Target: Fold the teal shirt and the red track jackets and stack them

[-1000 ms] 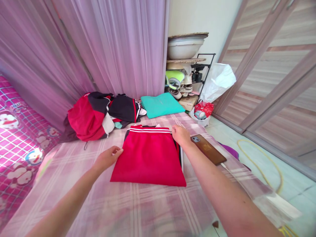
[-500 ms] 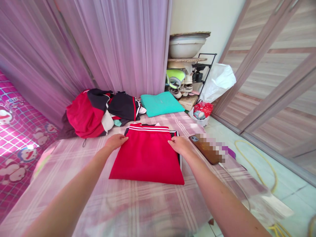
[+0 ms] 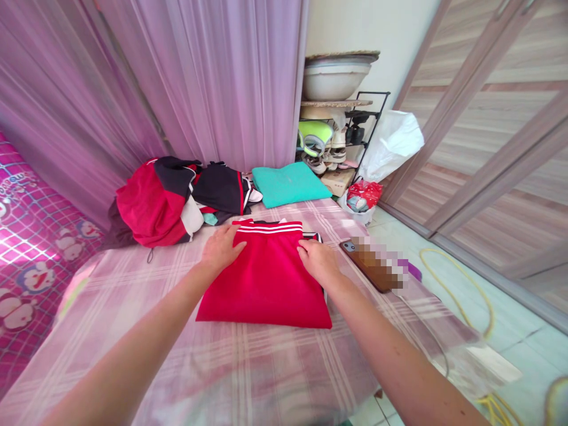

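Observation:
A folded red garment (image 3: 266, 284) lies flat on the plaid sheet, with white stripes along its gathered far edge. Parts of dark and white cloth show from under its far and right edges. My left hand (image 3: 222, 247) rests over its upper left corner, fingers stretched and thumb apart. On the opposite side, my right hand (image 3: 318, 259) touches the upper right edge with loosely bent fingers, the thumb and forefinger slightly apart.
Behind lie a heap of red and black clothes (image 3: 155, 204) and a folded turquoise cloth (image 3: 290, 184). A phone (image 3: 368, 269) with a cable lies to the right. Beyond the bed stand a shoe rack (image 3: 377, 121), bags (image 3: 393, 145) and a wooden wardrobe (image 3: 483, 130).
Both hands have released their pinch on the garment's sides. The left moved up and inward, its fingers spreading over the corner; the right shifted slightly inward. The garment stays in place.

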